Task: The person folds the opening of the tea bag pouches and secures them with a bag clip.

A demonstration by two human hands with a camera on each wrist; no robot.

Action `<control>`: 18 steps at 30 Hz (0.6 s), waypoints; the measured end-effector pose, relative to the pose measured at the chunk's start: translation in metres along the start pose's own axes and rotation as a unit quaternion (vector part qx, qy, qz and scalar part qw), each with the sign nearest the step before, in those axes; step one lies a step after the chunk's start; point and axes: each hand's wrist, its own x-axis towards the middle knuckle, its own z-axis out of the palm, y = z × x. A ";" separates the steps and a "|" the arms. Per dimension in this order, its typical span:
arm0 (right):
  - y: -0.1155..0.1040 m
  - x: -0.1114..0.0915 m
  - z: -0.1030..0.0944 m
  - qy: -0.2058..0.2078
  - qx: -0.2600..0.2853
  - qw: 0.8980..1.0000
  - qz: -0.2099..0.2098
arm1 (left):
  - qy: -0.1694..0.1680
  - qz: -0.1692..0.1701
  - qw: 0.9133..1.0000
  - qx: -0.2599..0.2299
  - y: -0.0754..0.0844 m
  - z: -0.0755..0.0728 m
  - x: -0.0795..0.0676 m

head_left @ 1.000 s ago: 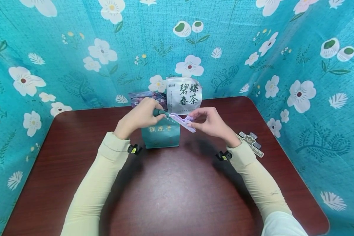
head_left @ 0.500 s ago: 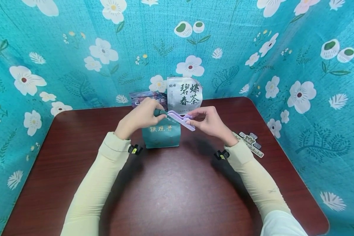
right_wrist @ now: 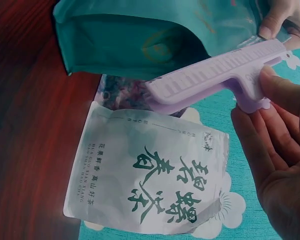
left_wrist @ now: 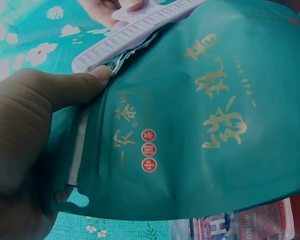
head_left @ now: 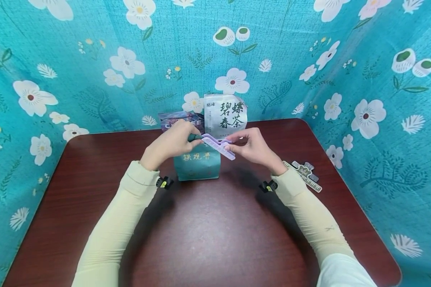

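A green tea bag with gold characters stands upright on the table. My left hand pinches its top edge near the left corner; the thumb shows on the bag's front in the left wrist view. My right hand pinches the handles of a lilac sealing clip with a keyboard-like pattern. The clip's long bar slants along the top of the bag, its far end close to my left thumb. In the right wrist view, the clip has a gap between its bars at the near end.
Behind the green bag stand a white tea bag with black characters and a dark purple coffee bag. A second clip, cream and dark, lies on the table near my right forearm. Flowered turquoise cloth hangs around the table.
The lilac clip has shifted slightly left with my right hand, bringing its far end up to my left fingers at the bag's top. My left hand has hardly moved.
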 end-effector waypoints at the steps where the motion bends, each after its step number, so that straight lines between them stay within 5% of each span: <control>1: 0.000 0.001 0.000 -0.001 0.000 1.000 0.000 | 0.001 -0.002 1.000 0.000 0.000 0.000 0.000; 9: 0.001 0.005 0.002 0.004 0.005 1.000 0.003 | -0.002 -0.023 1.000 0.004 0.001 -0.002 0.001; 18: -0.026 0.003 -0.001 -0.006 -0.001 1.000 -0.009 | 0.050 -0.089 0.993 0.059 0.001 0.000 -0.001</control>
